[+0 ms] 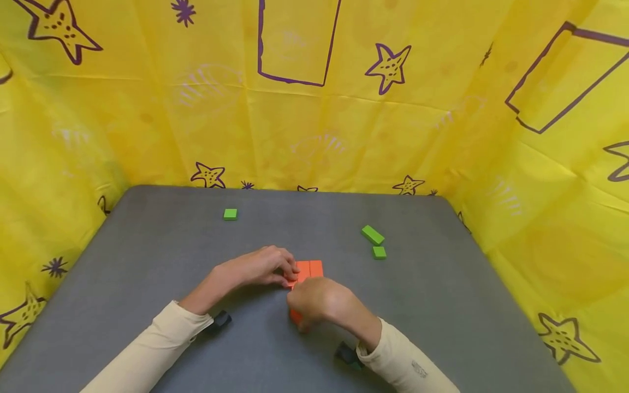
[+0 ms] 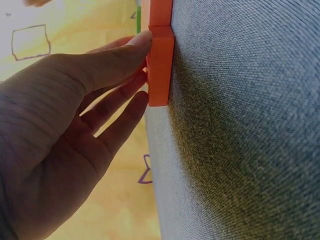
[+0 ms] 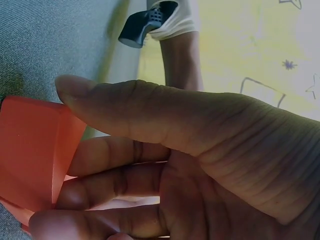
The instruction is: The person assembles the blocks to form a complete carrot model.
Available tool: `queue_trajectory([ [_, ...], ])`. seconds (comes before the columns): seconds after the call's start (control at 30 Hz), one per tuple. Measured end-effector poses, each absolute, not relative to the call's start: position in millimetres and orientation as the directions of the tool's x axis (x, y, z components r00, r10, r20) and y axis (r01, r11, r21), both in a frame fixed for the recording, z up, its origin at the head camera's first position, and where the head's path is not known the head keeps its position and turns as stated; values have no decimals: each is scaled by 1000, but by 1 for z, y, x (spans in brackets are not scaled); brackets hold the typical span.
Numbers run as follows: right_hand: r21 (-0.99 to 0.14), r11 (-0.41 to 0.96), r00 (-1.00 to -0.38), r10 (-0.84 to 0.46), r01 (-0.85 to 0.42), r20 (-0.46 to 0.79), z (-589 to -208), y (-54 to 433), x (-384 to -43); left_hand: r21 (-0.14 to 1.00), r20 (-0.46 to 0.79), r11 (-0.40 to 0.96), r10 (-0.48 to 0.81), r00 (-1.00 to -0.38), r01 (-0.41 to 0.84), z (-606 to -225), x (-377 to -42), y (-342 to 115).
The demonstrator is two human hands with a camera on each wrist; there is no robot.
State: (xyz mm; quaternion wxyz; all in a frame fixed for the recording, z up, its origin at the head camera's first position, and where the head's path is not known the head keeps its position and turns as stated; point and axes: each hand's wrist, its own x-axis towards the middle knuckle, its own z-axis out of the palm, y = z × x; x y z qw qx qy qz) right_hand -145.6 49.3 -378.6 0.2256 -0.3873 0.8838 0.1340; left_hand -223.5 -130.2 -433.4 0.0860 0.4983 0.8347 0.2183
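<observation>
Several flat orange blocks lie side by side in a cluster at the middle of the grey table. At the cluster's left end is my left hand. In the left wrist view its thumb and fingertips touch the upper edge of an orange block that lies on the cloth, the fingers fairly straight. My right hand covers the near part of the cluster, thumb toward me. The right wrist view has its thumb and fingers around the edges of another orange block; the fingers hide part of it.
A small green block lies at the back left. Toward the back right are a longer green block and a small green one. Yellow patterned cloth hangs around the table. Dark wrist devices stick out under both sleeves.
</observation>
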Motion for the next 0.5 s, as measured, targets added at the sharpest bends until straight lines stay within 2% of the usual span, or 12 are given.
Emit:
queue_trajectory([
  [0.2,27,694,-608,-610,-719,-507,-377,51,-147,442,89,385,880,-466,810,-433,-224,-130],
  [0.37,-110,754,-616,-603,-647,-508,-364,65,-160,434,109,380,878,-467,817,-434,-224,-129],
  [0.5,-211,783,-650,-608,-585,-456,-346,91,-185,444,83,397,874,-478,803,-433,-223,-129],
])
